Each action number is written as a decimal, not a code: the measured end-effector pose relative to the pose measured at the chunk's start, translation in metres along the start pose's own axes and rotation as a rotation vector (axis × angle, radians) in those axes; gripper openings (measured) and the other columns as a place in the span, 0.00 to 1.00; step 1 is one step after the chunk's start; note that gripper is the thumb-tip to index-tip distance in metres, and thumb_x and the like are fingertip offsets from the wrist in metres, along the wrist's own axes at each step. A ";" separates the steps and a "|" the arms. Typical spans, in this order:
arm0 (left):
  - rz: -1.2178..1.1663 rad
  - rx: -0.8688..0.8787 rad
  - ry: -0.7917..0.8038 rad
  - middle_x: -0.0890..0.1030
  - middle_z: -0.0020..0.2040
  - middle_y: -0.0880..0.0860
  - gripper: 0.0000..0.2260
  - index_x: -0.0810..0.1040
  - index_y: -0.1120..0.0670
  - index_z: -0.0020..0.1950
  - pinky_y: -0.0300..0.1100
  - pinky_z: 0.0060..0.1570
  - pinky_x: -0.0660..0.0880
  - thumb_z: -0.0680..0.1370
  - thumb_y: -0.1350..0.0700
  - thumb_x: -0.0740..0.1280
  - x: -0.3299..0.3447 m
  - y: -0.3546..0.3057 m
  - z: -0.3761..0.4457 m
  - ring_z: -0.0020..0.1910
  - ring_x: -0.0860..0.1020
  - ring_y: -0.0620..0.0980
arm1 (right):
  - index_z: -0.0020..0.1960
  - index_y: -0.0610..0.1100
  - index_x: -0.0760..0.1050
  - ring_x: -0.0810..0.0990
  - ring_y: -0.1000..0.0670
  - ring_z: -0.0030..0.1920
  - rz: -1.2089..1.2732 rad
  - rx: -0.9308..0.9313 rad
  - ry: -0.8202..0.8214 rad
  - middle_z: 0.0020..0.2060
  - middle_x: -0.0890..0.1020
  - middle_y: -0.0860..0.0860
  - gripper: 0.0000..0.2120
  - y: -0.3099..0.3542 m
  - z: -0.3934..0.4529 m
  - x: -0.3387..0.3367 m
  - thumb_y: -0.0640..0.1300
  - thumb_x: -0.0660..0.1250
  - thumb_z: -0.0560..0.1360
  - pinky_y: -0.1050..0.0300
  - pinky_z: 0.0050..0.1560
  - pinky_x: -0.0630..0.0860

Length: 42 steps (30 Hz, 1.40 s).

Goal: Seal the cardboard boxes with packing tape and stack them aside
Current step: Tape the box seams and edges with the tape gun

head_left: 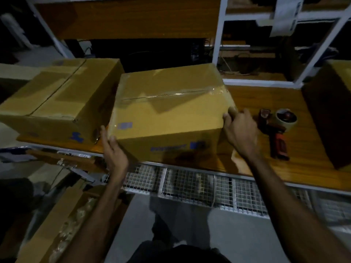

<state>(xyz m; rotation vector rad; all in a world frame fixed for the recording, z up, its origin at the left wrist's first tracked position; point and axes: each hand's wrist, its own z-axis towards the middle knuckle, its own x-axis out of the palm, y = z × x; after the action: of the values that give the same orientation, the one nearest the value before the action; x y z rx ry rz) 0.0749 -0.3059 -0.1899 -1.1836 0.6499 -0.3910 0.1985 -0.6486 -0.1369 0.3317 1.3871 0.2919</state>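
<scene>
Now both hands hold the taped brown cardboard box (169, 111) on the wooden worktop (307, 168). The left hand (112, 149) lies flat-fingered against its near left corner; the right hand (240, 128) curls its fingers over the right top edge. Just right of the right hand lies a red-handled tape dispenser (279, 130). Left of the left hand, touching the held box, sits a second brown cardboard box (57, 99).

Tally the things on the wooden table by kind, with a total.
Cardboard boxes: 3, the middle box, the left box, the right box, cut off by the frame
Tape dispensers: 1, the red tape dispenser
Total: 4
</scene>
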 end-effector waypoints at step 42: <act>0.574 0.543 0.715 0.66 0.82 0.55 0.20 0.74 0.50 0.77 0.62 0.79 0.59 0.85 0.47 0.64 0.033 -0.044 0.105 0.81 0.61 0.57 | 0.56 0.42 0.85 0.84 0.45 0.45 0.318 0.203 -0.269 0.44 0.85 0.47 0.22 -0.057 -0.031 0.004 0.57 0.58 0.87 0.54 0.43 0.78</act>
<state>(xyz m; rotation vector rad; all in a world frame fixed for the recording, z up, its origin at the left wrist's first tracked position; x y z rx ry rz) 0.1704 -0.2646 -0.1335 -0.2806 1.3574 -0.4574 0.1686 -0.6975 -0.1677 0.7370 1.0979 0.3546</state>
